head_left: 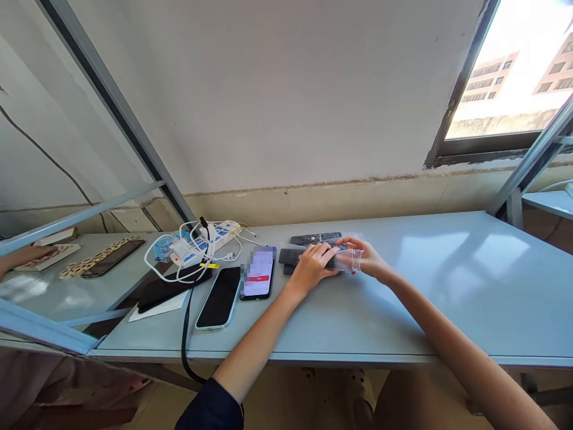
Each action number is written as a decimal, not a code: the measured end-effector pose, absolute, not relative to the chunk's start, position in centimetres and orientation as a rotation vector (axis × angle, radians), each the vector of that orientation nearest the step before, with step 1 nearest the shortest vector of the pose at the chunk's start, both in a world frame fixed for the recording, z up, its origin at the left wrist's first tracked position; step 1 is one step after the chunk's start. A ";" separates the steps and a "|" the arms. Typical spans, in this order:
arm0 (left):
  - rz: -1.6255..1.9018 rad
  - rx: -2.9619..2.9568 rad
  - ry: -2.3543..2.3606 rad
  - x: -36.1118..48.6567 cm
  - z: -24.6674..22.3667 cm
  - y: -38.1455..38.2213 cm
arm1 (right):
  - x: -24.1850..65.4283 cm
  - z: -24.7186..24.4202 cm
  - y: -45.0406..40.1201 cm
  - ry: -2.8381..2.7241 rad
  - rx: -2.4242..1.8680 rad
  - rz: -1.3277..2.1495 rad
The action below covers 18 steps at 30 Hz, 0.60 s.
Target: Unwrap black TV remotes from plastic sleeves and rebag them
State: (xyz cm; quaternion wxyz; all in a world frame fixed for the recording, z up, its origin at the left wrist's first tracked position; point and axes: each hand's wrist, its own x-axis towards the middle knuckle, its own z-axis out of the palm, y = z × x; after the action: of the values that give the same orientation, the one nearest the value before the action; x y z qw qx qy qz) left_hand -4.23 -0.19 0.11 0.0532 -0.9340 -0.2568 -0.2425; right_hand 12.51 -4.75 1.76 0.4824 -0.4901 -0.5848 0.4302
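Observation:
My left hand [312,266] is closed over a dark remote control [290,257] lying crosswise above the table. A clear plastic sleeve [349,259] covers the remote's right end and sticks out past it. My right hand [363,255] pinches that sleeve at its right side, fingers bent round the far edge. Just behind the hands lies another black remote with buttons [316,238]. Part of a further dark item shows beneath the held remote; my left hand hides the rest.
Left of the hands lie a lit phone [258,273], a dark-screened phone [219,298], a black pouch [168,291] and a power strip [224,234] with tangled white cables [152,263]. Another person's hand [33,254] rests at the far-left table.

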 end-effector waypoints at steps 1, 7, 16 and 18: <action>-0.748 -2.837 -0.779 -4.2 0.1 -0.1 | 12.5 1.8 -4.8 -1.415 -1.201 1.044; -0.876 -2.801 -0.783 -4.8 0.4 0.6 | 12.7 2.0 -4.5 -1.330 -1.139 0.988; -1.096 -2.642 -0.615 -5.4 0.4 0.0 | 14.8 2.9 -3.8 -0.911 -1.045 0.961; -1.066 -2.617 -0.561 -4.8 0.7 -0.9 | 15.3 2.9 -3.6 -0.785 -1.047 0.933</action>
State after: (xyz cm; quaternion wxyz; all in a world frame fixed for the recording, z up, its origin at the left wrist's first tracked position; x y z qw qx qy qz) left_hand -4.83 -0.87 0.72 0.1298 -0.9008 -0.1932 -0.3667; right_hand 15.33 -3.60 2.87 0.6942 -0.4690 -0.3514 0.4179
